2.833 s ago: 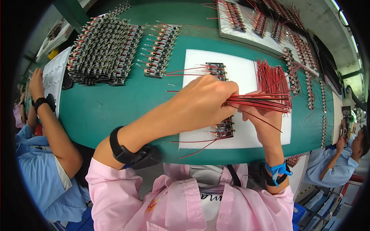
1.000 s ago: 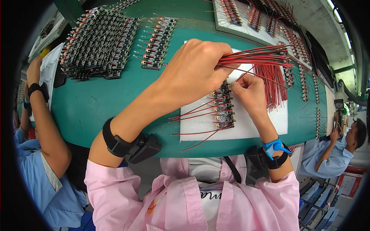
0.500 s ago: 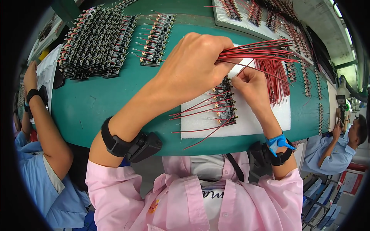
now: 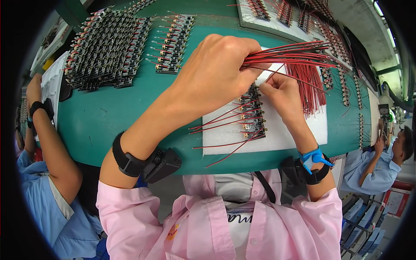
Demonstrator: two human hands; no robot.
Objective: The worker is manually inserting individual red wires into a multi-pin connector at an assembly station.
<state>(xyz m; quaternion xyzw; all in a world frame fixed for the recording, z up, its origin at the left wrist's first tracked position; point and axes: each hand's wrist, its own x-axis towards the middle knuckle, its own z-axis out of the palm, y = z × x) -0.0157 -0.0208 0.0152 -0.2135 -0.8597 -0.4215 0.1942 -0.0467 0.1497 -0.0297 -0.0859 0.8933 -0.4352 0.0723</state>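
Note:
My left hand [image 4: 221,65] is closed around a bundle of thin red and black wires [image 4: 290,55] that fan out to the right. Beneath it, a strip of small circuit boards [image 4: 252,115] lies on a white foam sheet [image 4: 225,145], with several red wires trailing from its left side. My right hand [image 4: 282,93] pinches a thin red wire at the strip's upper right edge; its tip is hidden by the fingers. A pile of loose red wires [image 4: 310,93] rests on the foam just beyond my right hand.
Stacked circuit board strips [image 4: 106,50] stand at the far left of the green table [image 4: 117,117], with one separate strip [image 4: 173,45] beside them. A tray [image 4: 277,32] of boards sits at the back right. Co-workers are at left [image 4: 54,143] and right [image 4: 372,169].
Both hands have shifted only slightly. The right fingers stay at the upper end of the strip, and the left hand still holds the wire bundle.

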